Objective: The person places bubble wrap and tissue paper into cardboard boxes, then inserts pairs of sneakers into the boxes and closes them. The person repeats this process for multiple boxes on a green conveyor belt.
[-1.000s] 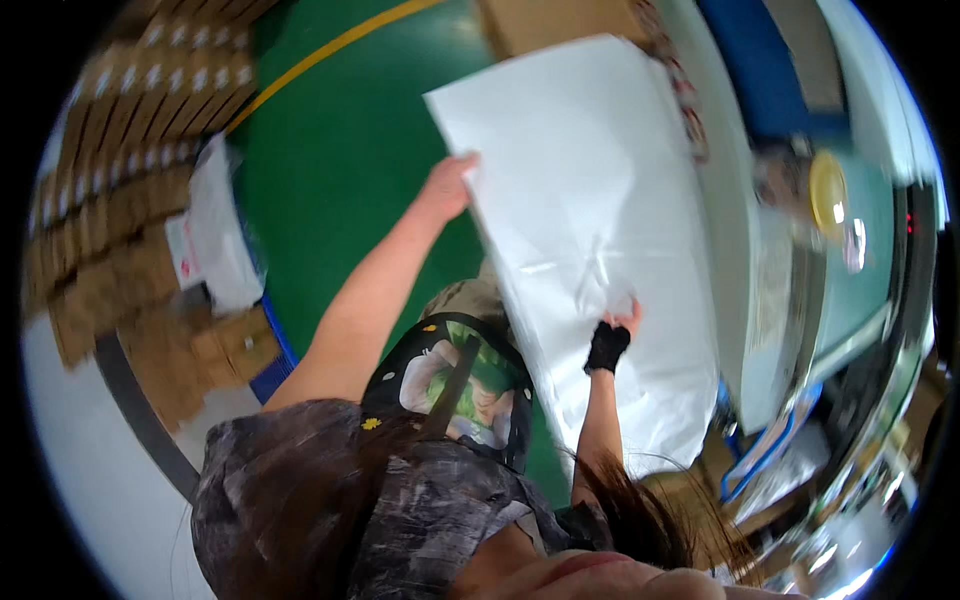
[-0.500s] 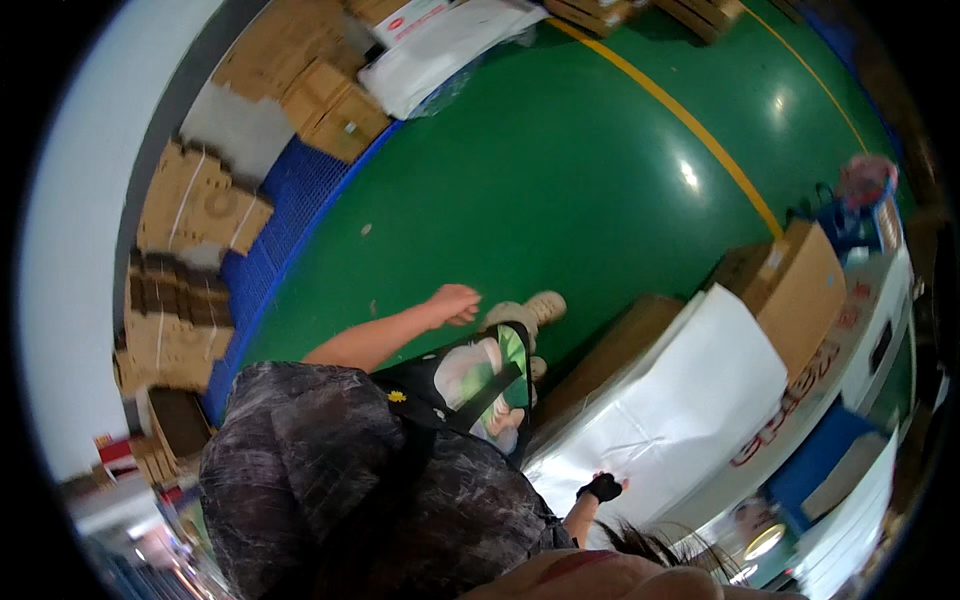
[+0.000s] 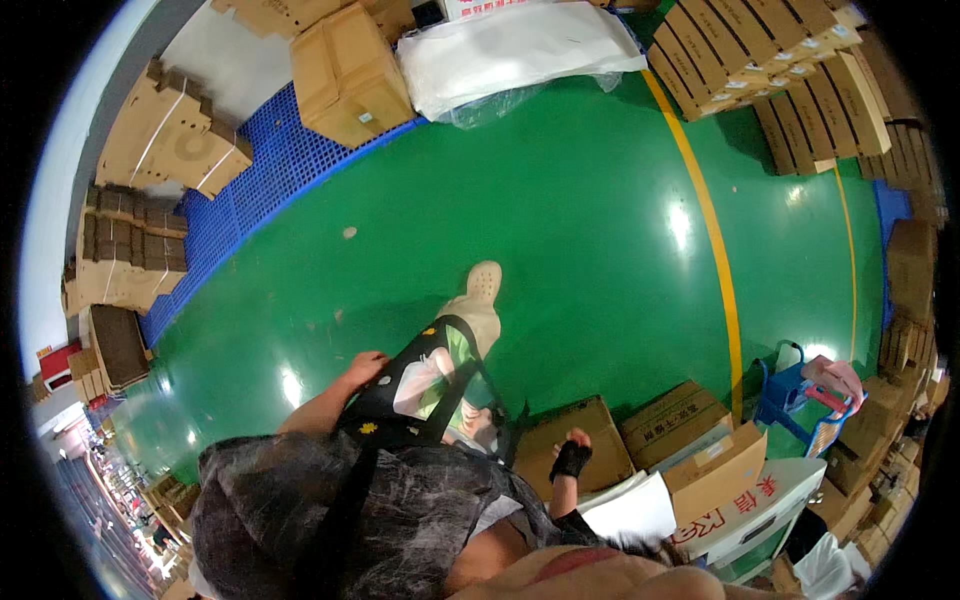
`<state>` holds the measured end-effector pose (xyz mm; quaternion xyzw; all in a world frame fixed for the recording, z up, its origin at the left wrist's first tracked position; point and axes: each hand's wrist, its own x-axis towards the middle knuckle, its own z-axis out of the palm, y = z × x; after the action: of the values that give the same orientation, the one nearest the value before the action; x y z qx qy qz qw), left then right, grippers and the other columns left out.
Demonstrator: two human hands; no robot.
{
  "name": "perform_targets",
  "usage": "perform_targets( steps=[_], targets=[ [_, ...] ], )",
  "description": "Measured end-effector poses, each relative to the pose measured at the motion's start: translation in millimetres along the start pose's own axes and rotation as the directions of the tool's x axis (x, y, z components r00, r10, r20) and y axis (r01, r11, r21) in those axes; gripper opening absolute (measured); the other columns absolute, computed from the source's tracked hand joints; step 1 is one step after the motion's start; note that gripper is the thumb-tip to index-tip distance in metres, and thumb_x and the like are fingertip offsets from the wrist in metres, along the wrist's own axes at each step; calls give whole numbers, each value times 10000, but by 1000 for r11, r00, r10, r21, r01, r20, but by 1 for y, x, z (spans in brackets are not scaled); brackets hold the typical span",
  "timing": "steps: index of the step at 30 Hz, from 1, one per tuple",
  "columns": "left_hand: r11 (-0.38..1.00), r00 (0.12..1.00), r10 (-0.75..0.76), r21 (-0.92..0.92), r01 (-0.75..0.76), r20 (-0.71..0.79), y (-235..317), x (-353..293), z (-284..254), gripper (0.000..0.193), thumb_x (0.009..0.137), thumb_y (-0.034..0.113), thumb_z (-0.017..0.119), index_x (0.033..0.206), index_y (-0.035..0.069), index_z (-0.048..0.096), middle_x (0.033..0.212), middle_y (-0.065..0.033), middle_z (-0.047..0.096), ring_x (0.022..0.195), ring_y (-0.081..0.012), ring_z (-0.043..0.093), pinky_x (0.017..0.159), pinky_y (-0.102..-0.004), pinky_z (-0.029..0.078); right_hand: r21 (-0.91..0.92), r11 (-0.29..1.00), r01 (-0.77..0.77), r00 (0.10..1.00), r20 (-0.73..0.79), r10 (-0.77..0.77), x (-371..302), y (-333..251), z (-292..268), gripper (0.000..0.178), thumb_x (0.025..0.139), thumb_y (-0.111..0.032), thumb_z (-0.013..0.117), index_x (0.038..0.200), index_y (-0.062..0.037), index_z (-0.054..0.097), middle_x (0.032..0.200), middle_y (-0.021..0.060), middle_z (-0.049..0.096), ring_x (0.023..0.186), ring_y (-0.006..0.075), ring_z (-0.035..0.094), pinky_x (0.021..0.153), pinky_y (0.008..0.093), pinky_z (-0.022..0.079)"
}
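The sheet (image 3: pixel 640 510) is white; the floor (image 3: pixel 560 220), green

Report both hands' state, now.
Left hand: no held object visible; open or closed, can't tell.
Right hand: no held object visible; open or closed, can't tell.

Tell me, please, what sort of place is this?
Probably a warehouse or a factory's packing area: stacked cardboard boxes at the upper right, strapped cardboard bundles at the left, and a yellow line along the green floor.
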<state>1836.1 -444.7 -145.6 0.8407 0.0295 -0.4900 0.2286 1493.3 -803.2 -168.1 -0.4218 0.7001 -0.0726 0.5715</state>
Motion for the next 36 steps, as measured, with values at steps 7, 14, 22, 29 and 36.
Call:
perform_targets(
  steps=[7, 14, 22, 29, 36],
  targets=[
    [769, 994, -79, -639, 12, -75, 208, 82, -115, 321, 851, 271, 491, 1092, 59, 491, 887, -75, 595, 724, -151, 591, 595, -275, 478, -217, 949, 228, 949, 266, -168, 82, -232, 159, 279, 789, -207, 571, 1037, -85, 530, 874, 26, 552, 669, 148, 507, 551, 298, 448],
    [781, 981, -185, -615, 113, -54, 283, 159, -159, 360, 838, 270, 515, 1108, 37, 473, 884, -77, 591, 733, -154, 590, 596, -282, 488, -328, 834, 443, 851, 445, -277, 262, -359, 303, 418, 743, -338, 617, 1046, -63, 531, 757, 35, 538, 591, 133, 486, 513, 281, 441],
    [888, 903, -130, -453, -77, -410, 353, 372, -163, 456, 790, 276, 599, 1116, -12, 461, 879, -111, 582, 762, -162, 551, 649, -285, 448, -131, 979, 155, 842, 535, -61, 433, -492, 579, 327, 731, -349, 643, 838, -53, 555, 484, 40, 383, 370, 132, 356, 370, 259, 286],
    [889, 766, 448, 317, -330, -461, 464, 608, -208, 720, 695, 418, 643, 1226, 14, 373, 1196, -223, 397, 1043, -328, 439, 847, -424, 364, 92, 982, -166, 927, 354, 124, 572, -537, 739, 317, 702, -279, 694, 717, -42, 484, 512, 38, 362, 394, 153, 359, 369, 283, 307],
    [647, 797, 550, 731, -217, -250, 486, 719, -199, 941, 574, 484, 689, 1295, 56, 263, 1375, -206, 98, 1263, -372, 128, 957, -601, 116, 33, 979, 201, 886, 421, -196, 622, -578, 755, 268, 727, -213, 673, 682, -76, 447, 502, -2, 341, 408, 110, 354, 361, 238, 284]
  ],
)
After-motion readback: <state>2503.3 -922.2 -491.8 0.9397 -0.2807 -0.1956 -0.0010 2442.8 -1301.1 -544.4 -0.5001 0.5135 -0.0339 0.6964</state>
